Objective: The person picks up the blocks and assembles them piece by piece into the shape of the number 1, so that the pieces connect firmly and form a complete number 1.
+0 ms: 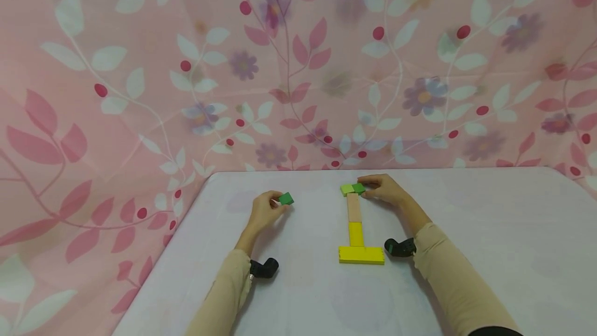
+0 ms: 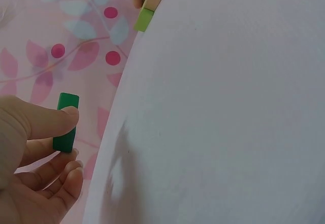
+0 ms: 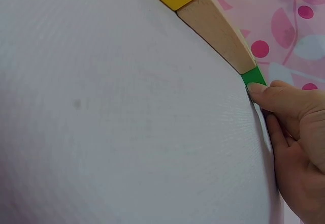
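My left hand (image 1: 266, 211) pinches a dark green block (image 1: 286, 199) between thumb and fingers, above the left part of the table. In the left wrist view the same green block (image 2: 68, 100) stands upright in the grip. My right hand (image 1: 386, 191) holds a second green block (image 1: 358, 188) at the far end of a block figure, thumb on its near side. Touching that block on its left is a light green block (image 1: 347, 190). Below them a bare wooden block (image 1: 354, 207), a yellow block (image 1: 356, 234) and a wide yellow block (image 1: 361, 255) form a line towards me.
A white cloth covers the table (image 1: 308, 294), whose far edge lies just beyond the green blocks. Behind hangs a pink floral curtain (image 1: 317, 82). Black wrist cameras (image 1: 265, 268) stick out from both sleeves, the right one close to the wide yellow block.
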A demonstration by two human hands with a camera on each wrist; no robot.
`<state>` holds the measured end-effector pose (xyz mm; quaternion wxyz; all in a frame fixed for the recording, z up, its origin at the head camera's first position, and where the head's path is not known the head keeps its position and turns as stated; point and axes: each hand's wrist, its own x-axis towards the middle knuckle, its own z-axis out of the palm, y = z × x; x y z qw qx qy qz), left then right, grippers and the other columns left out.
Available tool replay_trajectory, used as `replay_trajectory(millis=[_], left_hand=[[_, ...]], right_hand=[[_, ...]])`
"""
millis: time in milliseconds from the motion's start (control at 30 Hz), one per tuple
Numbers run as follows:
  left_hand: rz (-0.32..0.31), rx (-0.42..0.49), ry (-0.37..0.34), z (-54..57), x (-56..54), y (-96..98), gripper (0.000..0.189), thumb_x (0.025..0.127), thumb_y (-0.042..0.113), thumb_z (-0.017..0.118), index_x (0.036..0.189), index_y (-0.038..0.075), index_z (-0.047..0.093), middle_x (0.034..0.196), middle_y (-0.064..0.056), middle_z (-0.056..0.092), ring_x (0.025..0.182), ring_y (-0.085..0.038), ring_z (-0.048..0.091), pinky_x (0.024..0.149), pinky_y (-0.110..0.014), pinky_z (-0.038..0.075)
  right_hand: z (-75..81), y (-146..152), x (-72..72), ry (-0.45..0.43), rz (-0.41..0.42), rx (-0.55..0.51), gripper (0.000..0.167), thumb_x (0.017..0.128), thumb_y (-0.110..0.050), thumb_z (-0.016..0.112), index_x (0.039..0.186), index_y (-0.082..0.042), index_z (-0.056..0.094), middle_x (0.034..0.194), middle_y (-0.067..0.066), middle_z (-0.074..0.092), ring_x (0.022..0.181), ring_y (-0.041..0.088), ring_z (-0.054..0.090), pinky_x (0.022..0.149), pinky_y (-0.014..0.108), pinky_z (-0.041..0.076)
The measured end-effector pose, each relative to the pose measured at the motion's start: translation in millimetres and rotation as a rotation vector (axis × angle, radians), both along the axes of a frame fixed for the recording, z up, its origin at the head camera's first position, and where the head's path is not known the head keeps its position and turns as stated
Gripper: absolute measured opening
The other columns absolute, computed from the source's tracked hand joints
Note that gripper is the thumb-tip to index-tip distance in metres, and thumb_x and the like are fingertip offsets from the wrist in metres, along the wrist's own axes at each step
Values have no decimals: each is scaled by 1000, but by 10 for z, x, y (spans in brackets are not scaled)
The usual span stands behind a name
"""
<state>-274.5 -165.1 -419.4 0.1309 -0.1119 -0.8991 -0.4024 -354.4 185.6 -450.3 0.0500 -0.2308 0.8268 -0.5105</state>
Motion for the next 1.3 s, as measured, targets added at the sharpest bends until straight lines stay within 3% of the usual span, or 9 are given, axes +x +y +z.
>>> replay_trajectory(millis=[833,1300], left_hand=[[-94,17,-10,-73,-290,558,30,76,5,74,102,-7,67,89,-19,66,74,-24,61,65,-26,48],[-115,44,-120,-127,-399,805,35,78,7,73,109,-7,65,93,-19,65,80,-24,61,72,-31,50]], right_hand=[[24,-7,6,11,24,-26,48,82,-1,68,125,14,52,129,28,52,125,40,44,103,46,32],[30,-6,24,-5,9,-18,49,81,0,68,126,13,52,129,28,52,126,40,43,104,47,31]])
